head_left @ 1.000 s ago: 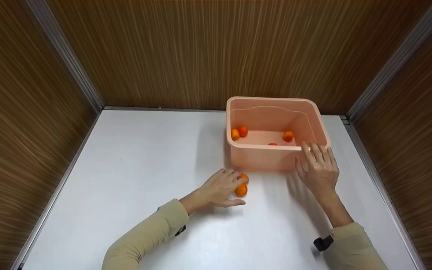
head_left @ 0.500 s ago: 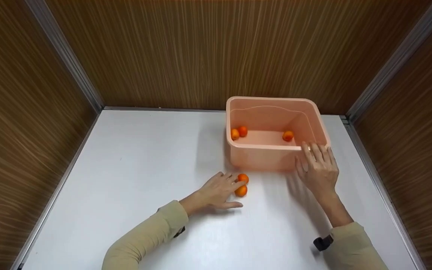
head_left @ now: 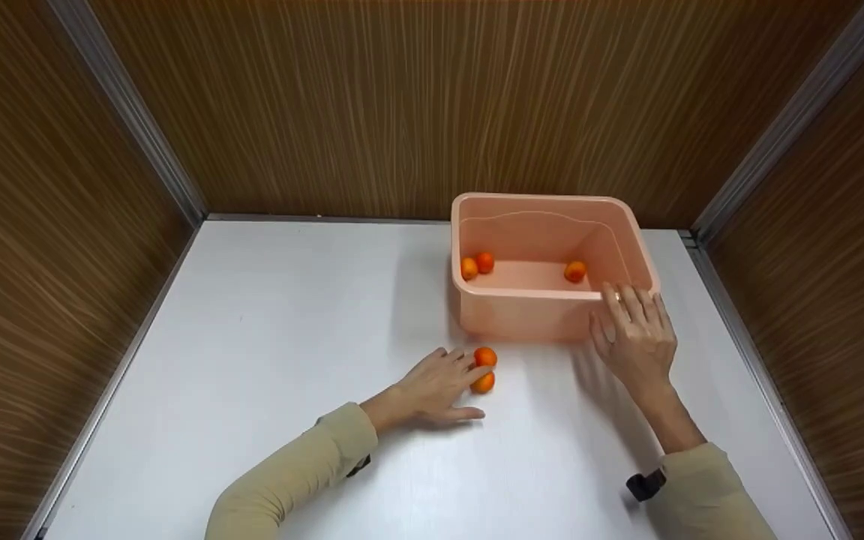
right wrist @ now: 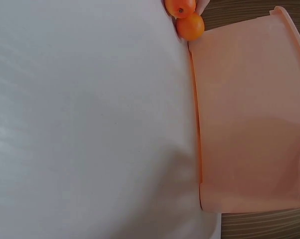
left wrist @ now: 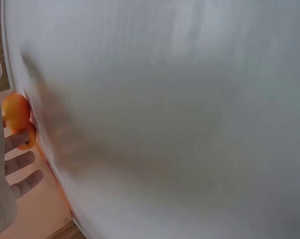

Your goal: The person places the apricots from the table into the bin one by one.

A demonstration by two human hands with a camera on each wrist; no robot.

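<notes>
Two small oranges lie touching on the white table (head_left: 289, 322), one (head_left: 485, 357) nearer the tub and the other (head_left: 483, 383) just in front of it. My left hand (head_left: 443, 384) lies flat beside them, its straight fingertips touching both. In the left wrist view the oranges (left wrist: 16, 113) sit past my fingers (left wrist: 21, 163). A pink plastic tub (head_left: 511, 311) holds three more oranges (head_left: 484, 262). My right hand (head_left: 634, 337) rests with straight fingers against the tub's near right corner. The right wrist view shows the tub wall (right wrist: 249, 114) and the two oranges (right wrist: 191, 27).
Wood-grain walls close in the table at the back and both sides, with metal strips (head_left: 169, 180) at the corners. The tub stands at the back right, close to the rear wall. Bare table surface lies to the left and in front.
My left hand has slid back a little toward me, uncovering the farther orange. A small orange seen by the tub's front wall a second ago is out of sight now. My right hand stays put.
</notes>
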